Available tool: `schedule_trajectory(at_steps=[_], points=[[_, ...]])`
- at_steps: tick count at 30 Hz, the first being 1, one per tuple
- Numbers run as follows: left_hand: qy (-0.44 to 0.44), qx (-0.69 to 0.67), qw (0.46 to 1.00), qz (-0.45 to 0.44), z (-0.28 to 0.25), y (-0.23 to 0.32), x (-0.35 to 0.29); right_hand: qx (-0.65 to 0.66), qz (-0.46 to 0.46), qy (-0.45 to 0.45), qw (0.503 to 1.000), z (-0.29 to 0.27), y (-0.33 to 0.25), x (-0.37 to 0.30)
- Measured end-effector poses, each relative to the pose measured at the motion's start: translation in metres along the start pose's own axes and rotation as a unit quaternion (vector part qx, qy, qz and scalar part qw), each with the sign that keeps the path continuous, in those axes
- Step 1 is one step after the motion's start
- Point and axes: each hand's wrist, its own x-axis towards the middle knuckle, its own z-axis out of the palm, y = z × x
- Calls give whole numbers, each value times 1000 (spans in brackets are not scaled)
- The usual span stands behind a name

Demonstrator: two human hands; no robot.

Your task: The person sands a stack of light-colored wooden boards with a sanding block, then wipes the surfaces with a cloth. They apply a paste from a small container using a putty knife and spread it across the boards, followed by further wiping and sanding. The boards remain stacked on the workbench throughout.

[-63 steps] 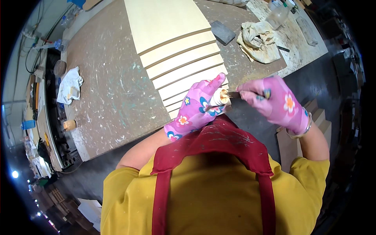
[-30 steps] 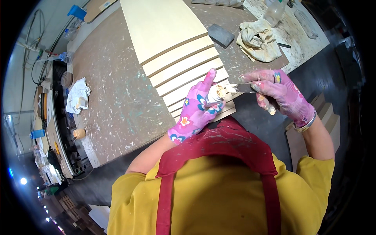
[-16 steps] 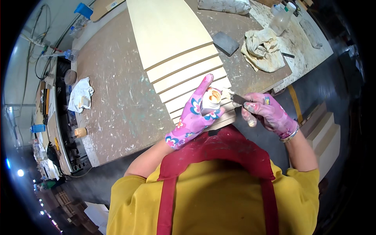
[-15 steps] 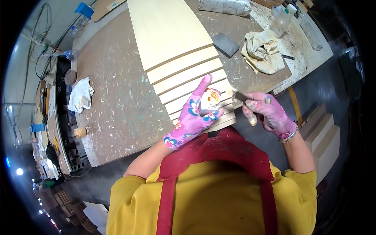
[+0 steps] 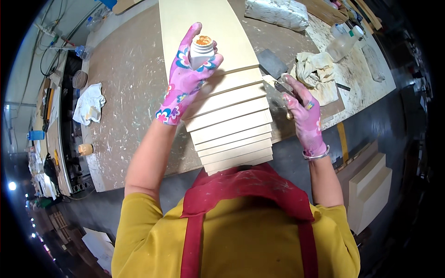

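In my left hand (image 5: pixel 187 78), gloved in pink with a flower pattern, sits a small white bottle (image 5: pixel 202 55) held upright. Its uncapped mouth is crusted orange-brown, and my thumb is stretched out beside it. Below that hand lies a fanned stack of pale wooden boards (image 5: pixel 232 111), their stepped edges facing me. My gloved right hand (image 5: pixel 303 109) grips a putty knife (image 5: pixel 279 86) by its handle, right of the stack. Pale putty sits on the blade's tip, close to the edge of the upper boards.
The boards rest on a stained brown worktable (image 5: pixel 130 92). Beyond my right hand are a dark grey block (image 5: pixel 272 63), a crumpled cloth (image 5: pixel 315 69), a clear bottle (image 5: pixel 344 44) and a wrapped bundle (image 5: pixel 276 14). On the left lie a white rag (image 5: pixel 89 104) and a small orange-topped jar (image 5: pixel 85 149).
My left hand has carried the bottle away from me and leftward, over the upper boards. My right hand has moved a little forward and left with the putty knife.
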Motion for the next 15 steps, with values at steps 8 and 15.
schedule_trajectory(at_steps=[8,15], points=[[2,-64,997,-39,3,7,-1,-178,-116,-28,977,1,8,1],[13,-14,1000,-21,3,9,-3,-276,-156,-18,948,10,0,2]])
